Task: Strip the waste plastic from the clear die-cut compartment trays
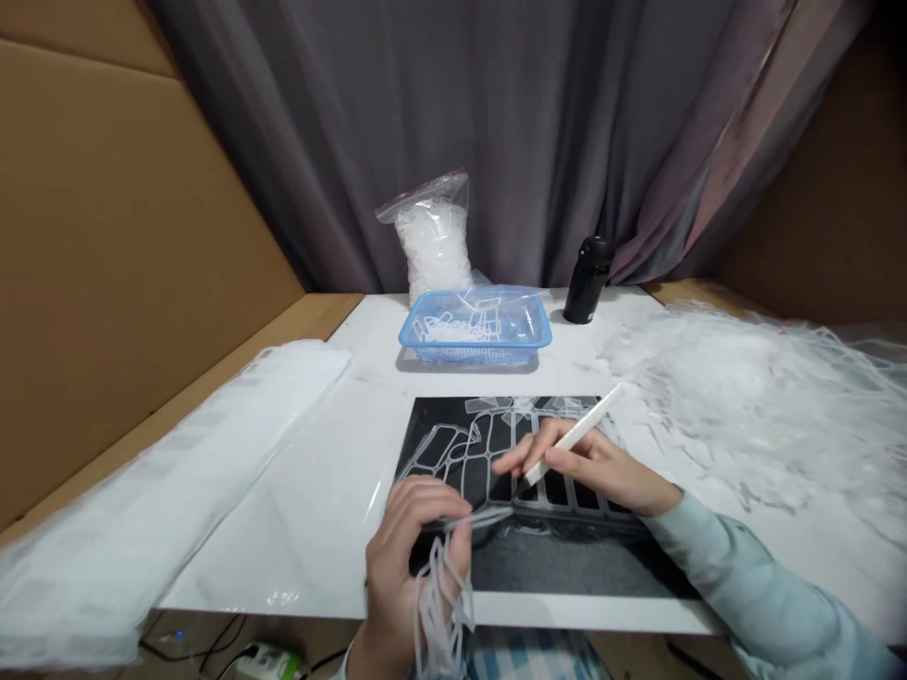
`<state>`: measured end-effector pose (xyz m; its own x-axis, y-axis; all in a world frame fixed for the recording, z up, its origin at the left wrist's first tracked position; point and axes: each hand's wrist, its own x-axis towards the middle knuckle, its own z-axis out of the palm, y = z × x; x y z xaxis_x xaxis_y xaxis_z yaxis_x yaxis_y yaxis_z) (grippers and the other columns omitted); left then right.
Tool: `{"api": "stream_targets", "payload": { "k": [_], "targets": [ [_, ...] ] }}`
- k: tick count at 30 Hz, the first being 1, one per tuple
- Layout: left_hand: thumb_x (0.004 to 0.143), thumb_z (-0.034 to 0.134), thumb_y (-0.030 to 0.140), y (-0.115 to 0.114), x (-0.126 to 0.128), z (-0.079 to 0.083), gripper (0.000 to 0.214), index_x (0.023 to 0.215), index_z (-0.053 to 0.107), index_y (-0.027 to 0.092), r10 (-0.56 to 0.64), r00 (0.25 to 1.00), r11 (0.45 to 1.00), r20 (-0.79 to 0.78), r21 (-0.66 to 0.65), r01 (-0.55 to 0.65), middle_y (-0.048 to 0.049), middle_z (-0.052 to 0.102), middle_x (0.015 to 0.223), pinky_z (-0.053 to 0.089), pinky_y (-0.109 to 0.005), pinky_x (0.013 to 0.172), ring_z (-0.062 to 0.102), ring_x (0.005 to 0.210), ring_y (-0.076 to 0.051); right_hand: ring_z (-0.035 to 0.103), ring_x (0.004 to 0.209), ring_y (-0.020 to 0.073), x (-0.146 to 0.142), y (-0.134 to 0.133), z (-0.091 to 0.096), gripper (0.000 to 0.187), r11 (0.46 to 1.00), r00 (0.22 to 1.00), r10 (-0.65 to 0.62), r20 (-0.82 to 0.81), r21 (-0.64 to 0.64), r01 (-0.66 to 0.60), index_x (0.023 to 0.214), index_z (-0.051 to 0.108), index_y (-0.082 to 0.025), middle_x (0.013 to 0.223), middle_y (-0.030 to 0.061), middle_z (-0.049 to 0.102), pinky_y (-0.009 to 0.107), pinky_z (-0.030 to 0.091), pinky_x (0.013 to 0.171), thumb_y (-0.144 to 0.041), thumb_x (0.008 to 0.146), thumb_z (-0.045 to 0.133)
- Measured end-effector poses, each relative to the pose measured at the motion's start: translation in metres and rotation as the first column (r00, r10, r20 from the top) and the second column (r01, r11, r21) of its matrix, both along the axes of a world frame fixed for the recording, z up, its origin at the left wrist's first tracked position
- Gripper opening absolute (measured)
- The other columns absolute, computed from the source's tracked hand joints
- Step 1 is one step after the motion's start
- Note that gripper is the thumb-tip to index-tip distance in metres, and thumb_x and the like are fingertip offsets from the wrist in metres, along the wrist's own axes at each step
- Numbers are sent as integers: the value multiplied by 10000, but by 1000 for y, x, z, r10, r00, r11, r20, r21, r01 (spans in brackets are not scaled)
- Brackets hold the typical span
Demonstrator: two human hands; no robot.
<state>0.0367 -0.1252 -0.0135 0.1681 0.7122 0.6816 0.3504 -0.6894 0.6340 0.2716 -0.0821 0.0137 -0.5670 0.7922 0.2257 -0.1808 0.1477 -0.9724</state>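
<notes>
My left hand (pixel 415 552) is closed on a bunch of thin whitish frames (pixel 443 604), which dangle below the thumb over the table's front edge. One strand between its fingertips stretches right toward the sheet. My right hand (pixel 585 463) grips a white pen-shaped tool (pixel 585 425), tilted with its dark tip down against the sheet; the kind of tip is too small to tell. Under both hands a translucent sheet of joined rounded-rectangle outlines (pixel 478 463) lies on a black mat (pixel 567 562). Part of the sheet hides behind my right hand.
Behind the mat stands a blue basket (pixel 474 349) holding loose white frames. A zip bag (pixel 436 241) of white pieces and a black bottle (pixel 588 281) are farther back. Plastic-wrapped sheets (pixel 177 482) lie left, a tangled translucent heap (pixel 751 406) right. Cardboard walls (pixel 128 189) flank the table.
</notes>
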Motion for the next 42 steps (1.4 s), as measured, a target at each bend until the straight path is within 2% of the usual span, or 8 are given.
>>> {"api": "stream_targets", "payload": {
  "k": [3,7,11,16,26,36,40,42],
  "targets": [
    [858,611,135,-6,-1,-1,131,932,604,243,132,985,974,114,170,-150,-9,600,857,484,-367,759,579,821,-191,615,1104,221,7,2,8,244,959,964,-263,51,123,255,924,649,-202,1187,82,679,405,466,972,-415,967,539],
    [930,561,353,-11,-6,0,143,831,585,252,220,954,945,205,195,-261,-17,566,816,484,-376,711,550,766,-194,627,937,219,17,9,7,288,836,793,-537,286,305,456,904,675,-203,959,64,696,352,486,841,-440,963,522],
    [1002,344,494,-4,-5,3,395,885,635,253,-19,981,1000,-192,13,22,-58,657,949,481,-438,847,598,947,-236,591,736,184,16,13,-8,303,846,715,-521,466,397,357,850,676,-190,796,39,657,305,460,670,-414,968,509],
    [1026,368,391,6,8,5,373,1384,464,345,-289,720,950,-630,-282,135,6,459,1481,294,-552,1156,407,1378,-228,613,761,190,7,13,-17,288,837,708,-523,474,442,322,793,640,-194,797,34,662,309,456,714,-374,974,508],
    [1017,402,383,8,15,1,464,1471,361,298,-296,659,951,-692,-277,137,-11,415,1503,288,-549,1178,360,1412,-233,618,805,204,6,9,-16,245,826,692,-508,513,519,221,894,634,-212,855,50,670,334,469,745,-344,1002,458],
    [1018,408,351,8,15,0,423,1434,434,276,-275,671,958,-688,-258,129,-27,482,1459,294,-531,1178,394,1394,-229,593,934,271,-5,-1,-18,208,556,461,-688,560,816,-160,968,633,-170,980,129,704,415,473,806,-55,914,469],
    [1022,396,362,7,14,-1,441,1460,379,312,-292,670,951,-683,-283,126,-3,446,1483,311,-554,1163,397,1392,-230,605,901,279,20,9,-15,200,424,343,-857,385,904,46,1021,638,-149,976,149,698,399,460,767,-139,962,447],
    [1018,411,360,7,13,-2,439,1454,386,323,-291,687,951,-666,-277,135,-3,447,1482,318,-551,1161,412,1383,-229,609,860,268,37,15,-12,224,272,217,-951,218,927,257,1037,638,-152,951,139,697,387,453,756,-227,993,432]
  ]
}}
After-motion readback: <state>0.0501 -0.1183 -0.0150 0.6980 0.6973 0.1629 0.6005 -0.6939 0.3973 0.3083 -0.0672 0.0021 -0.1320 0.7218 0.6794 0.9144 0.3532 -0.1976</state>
